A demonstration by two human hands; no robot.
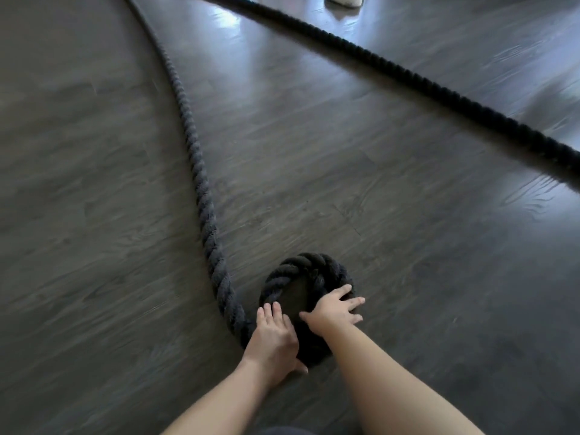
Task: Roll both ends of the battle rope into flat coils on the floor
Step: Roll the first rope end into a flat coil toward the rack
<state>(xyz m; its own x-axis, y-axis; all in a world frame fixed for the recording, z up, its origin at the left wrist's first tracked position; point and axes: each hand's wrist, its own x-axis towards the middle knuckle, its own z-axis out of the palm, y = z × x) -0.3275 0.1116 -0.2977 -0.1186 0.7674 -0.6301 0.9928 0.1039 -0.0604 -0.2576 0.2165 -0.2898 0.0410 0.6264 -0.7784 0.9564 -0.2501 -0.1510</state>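
Note:
A thick black battle rope (201,183) runs from the far upper left down to a small single-loop coil (301,271) low in the middle of the floor. My left hand (274,335) lies on the near left bend of the coil, fingers straight along the rope and thumb down at the near side. My right hand (334,310) presses flat on the coil's right side with fingers spread. The rope's other length (408,76) stretches diagonally from the top middle to the right edge, uncoiled. The rope's end inside the coil is hidden under my hands.
Dark grey wood-plank floor (94,246) surrounds the rope, with bright reflections at the top and right. A white object (343,0) sits at the top edge beyond the far length of rope.

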